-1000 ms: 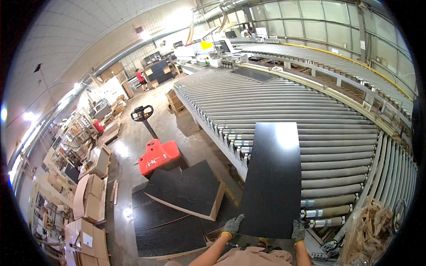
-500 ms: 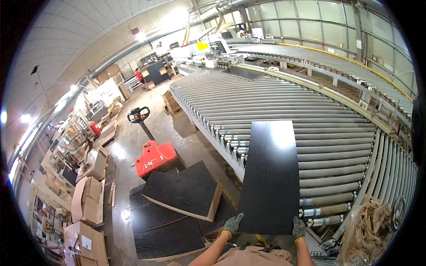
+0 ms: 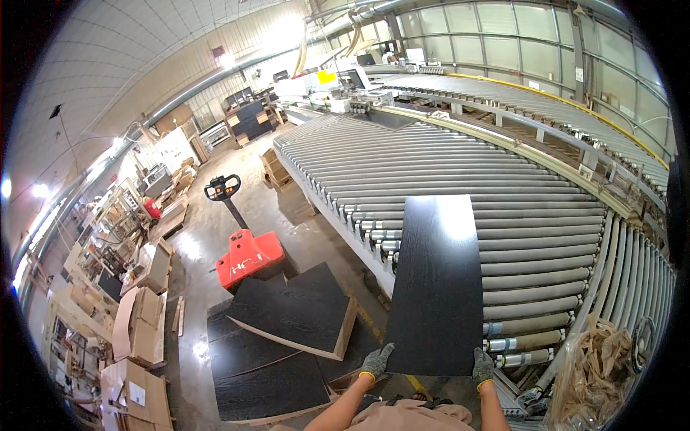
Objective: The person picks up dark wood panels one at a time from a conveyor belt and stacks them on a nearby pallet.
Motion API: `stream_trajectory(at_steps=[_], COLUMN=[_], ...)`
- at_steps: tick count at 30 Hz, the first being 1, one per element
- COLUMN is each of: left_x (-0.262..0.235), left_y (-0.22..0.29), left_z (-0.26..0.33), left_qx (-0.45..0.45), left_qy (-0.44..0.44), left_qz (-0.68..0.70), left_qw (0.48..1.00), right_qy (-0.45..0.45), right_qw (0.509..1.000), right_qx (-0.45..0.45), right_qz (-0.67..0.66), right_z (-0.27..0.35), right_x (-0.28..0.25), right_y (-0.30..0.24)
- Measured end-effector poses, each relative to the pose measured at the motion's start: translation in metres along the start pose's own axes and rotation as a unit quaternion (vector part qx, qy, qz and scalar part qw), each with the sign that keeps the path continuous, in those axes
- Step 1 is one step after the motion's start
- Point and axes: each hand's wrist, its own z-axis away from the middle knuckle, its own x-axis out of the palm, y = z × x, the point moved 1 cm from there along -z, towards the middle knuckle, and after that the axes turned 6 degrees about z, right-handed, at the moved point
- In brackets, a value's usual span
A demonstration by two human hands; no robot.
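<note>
A long black wood-grain panel (image 3: 437, 287) lies with its far part over the conveyor's rollers, its near end reaching toward my body. My left hand (image 3: 376, 361), in a grey knit glove with a yellow cuff, grips the panel's near left corner. At the near right corner my right hand (image 3: 484, 367), gloved the same way, is closed on the edge. The fingers beneath the panel are hidden. To the left, stacked black boards (image 3: 298, 309) with pale edges lie at odd angles.
The grey roller conveyor (image 3: 532, 248) stretches away ahead, with another dark panel (image 3: 392, 118) at its far end. A red pallet truck (image 3: 248, 255) stands beyond the stacked boards. Crumpled brown wrapping (image 3: 593, 373) sits at the near right. Cardboard stacks (image 3: 140, 327) line the left.
Both hands keep their grip on the panel, which has hardly moved against the rollers. The view has shifted slightly. A person in red at the far back no longer shows.
</note>
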Motion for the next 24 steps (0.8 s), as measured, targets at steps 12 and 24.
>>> stream_trajectory(at_steps=[12, 24], left_x=[0.012, 0.016], left_y=[-0.010, -0.027], left_z=[-0.004, 0.006], left_qx=[-0.003, -0.006], left_qy=[-0.003, 0.001], left_qz=[-0.009, 0.001], left_qw=[1.000, 1.000], right_qy=[0.039, 0.017], right_qw=[0.994, 0.999], right_qx=[0.028, -0.025], right_qz=[-0.095, 0.023], right_z=[-0.013, 0.024], right_x=[0.023, 0.003], right_y=[0.026, -0.015])
